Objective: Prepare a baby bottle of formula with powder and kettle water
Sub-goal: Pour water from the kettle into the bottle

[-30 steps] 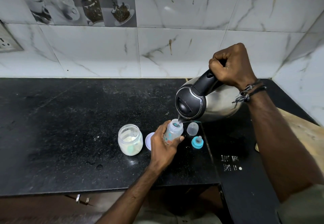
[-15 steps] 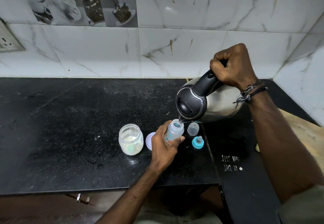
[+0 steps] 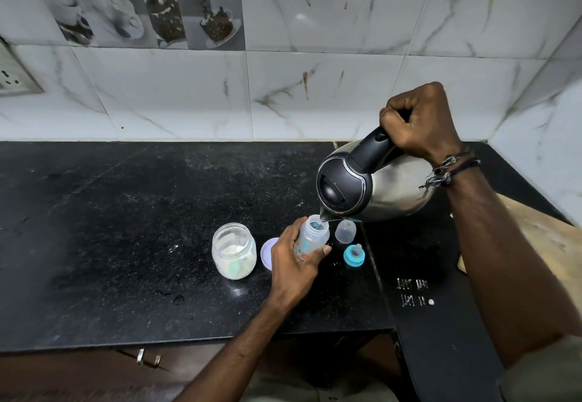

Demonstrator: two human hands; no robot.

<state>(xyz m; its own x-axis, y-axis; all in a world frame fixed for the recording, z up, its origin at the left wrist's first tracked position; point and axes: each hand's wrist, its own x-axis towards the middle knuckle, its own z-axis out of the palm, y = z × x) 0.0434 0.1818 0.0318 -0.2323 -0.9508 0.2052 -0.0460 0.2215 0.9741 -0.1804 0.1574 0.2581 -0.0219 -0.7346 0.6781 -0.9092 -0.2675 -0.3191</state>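
My left hand (image 3: 293, 260) grips a small clear baby bottle (image 3: 313, 238) standing on the black counter (image 3: 126, 228). My right hand (image 3: 419, 121) is closed on the black handle of a steel kettle (image 3: 371, 187), tilted so its spout sits over the bottle's mouth, with water running in. An open glass jar of white powder (image 3: 233, 250) stands left of the bottle, its pale lid (image 3: 267, 253) partly hidden behind my left hand. The clear bottle cap (image 3: 345, 231) and the blue teat ring (image 3: 354, 255) lie just right of the bottle.
A marble-tiled wall (image 3: 315, 86) runs behind the counter and turns the corner at the right. A wall socket (image 3: 12, 77) sits at far left. A wooden board (image 3: 535, 238) shows behind my right forearm. The counter's front edge drops off below my left forearm.
Almost nothing has moved: the kettle stays tilted over the bottle and my left hand keeps hold of the bottle.
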